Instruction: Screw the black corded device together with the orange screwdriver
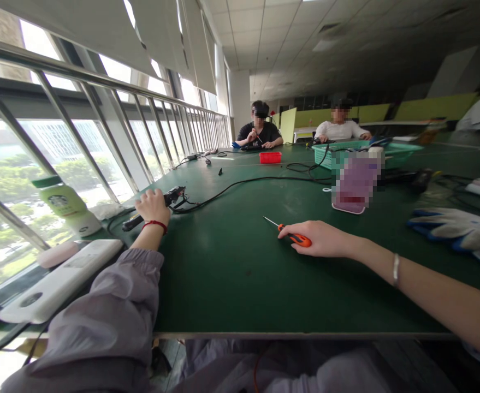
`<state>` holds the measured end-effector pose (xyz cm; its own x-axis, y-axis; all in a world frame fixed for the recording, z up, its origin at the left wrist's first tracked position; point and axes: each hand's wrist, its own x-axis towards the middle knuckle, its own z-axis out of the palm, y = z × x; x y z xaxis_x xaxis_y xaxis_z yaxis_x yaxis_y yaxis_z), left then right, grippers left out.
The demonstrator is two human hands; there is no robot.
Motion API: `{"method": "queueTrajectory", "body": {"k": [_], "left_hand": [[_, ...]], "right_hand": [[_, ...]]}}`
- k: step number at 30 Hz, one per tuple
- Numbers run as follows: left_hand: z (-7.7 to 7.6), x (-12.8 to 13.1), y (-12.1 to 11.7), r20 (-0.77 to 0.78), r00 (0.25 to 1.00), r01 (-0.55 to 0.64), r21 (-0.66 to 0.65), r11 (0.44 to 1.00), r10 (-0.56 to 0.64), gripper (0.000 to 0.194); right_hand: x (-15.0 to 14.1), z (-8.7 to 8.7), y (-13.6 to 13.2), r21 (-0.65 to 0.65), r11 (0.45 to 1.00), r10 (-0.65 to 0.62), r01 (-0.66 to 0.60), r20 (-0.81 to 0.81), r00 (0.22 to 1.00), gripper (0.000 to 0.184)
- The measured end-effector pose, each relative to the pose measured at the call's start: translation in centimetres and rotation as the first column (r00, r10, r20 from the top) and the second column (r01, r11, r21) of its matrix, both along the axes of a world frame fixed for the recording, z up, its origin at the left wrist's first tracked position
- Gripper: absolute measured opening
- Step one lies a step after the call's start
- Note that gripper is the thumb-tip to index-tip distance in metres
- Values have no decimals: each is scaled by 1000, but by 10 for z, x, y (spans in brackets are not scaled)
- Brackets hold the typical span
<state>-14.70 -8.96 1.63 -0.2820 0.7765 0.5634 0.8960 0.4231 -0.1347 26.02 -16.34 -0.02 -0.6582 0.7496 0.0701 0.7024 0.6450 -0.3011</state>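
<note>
At the left, my left hand [153, 208] is wrapped over a black corded device [174, 195]. Loose wires show at its far end, while a dark rounded end [132, 222] sticks out below my hand; its exact kind I cannot make out. My right hand [319, 238] rests low over the green table [223, 284], fingers closed on a screwdriver [301, 239]. Its handle is orange and black, and the thin metal shaft points away to the left.
On the left stand a green-capped bottle [65, 204] and a white power bank [65, 281]. A phone in a purple case [354, 183] leans by a green basket [324, 155]. Work gloves [456, 229] lie right; a red tray [270, 158] is farther back. Two people sit opposite.
</note>
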Motion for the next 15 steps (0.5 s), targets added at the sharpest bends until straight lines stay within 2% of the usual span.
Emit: {"method": "queueTrajectory", "body": {"k": [8, 15], "left_hand": [[3, 22, 5, -97, 988, 124, 49, 991, -119, 31], [5, 54, 4, -166, 940, 320, 123, 939, -299, 37]], "right_hand": [[1, 0, 1, -13, 1000, 7, -7, -4, 1000, 39], [3, 0, 1, -9, 1000, 12, -12, -6, 1000, 39]]}}
